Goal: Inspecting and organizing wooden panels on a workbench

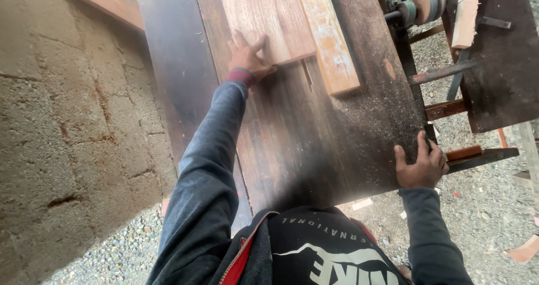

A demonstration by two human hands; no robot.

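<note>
Toward the far end of the dark, sawdust-strewn bench [337,144], the left hand [248,57] lies flat with fingers spread on the near end of a reddish-brown board [264,15], its thumb hooked over the board's near edge; it presses rather than grips. That board's long axis runs away from the person, up the bench toward its far edge, and it sits just beside a paler, stained plank [328,38] that lies parallel on its right, the two touching or nearly so. A narrow slot [307,74] in the benchtop shows just past the board's near right corner. The right hand [420,167] is well apart, at the bench's near right edge, fingers open and draped over that edge, holding nothing else. So the left hand is the nearer one, with the board stretching straight ahead of it.
</note>
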